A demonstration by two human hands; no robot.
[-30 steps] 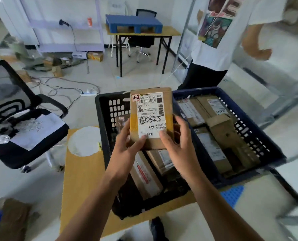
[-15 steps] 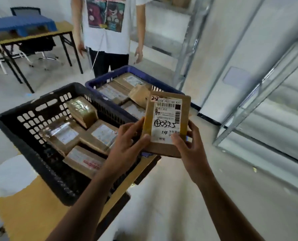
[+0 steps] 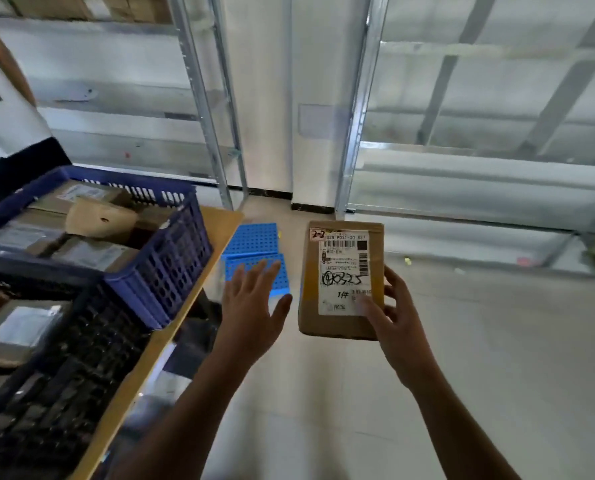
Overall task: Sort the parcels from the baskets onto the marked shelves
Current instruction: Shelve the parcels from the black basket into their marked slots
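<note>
A flat brown cardboard parcel (image 3: 341,244) with a white label, handwritten "2-2" at its top corner, is held upright in front of me. My right hand (image 3: 393,317) grips its lower right edge. My left hand (image 3: 251,306) hovers to the left of the parcel, fingers spread, holding nothing. At the left, a blue basket (image 3: 164,271) and a black basket (image 3: 81,358) hold more brown parcels. Metal shelves (image 3: 479,154) stand ahead on the right, and another shelf unit (image 3: 123,109) stands ahead on the left.
The baskets rest on a wooden table (image 3: 216,226) whose edge runs diagonally at left. Blue perforated plastic pieces (image 3: 254,240) lie on the floor by the table corner. A white pillar (image 3: 261,98) stands between the shelf units. A person's clothing shows at far left (image 3: 8,161).
The view has swung right from the baskets toward the shelves. My left hand has let go of the parcel, which now stays in my right hand alone.
</note>
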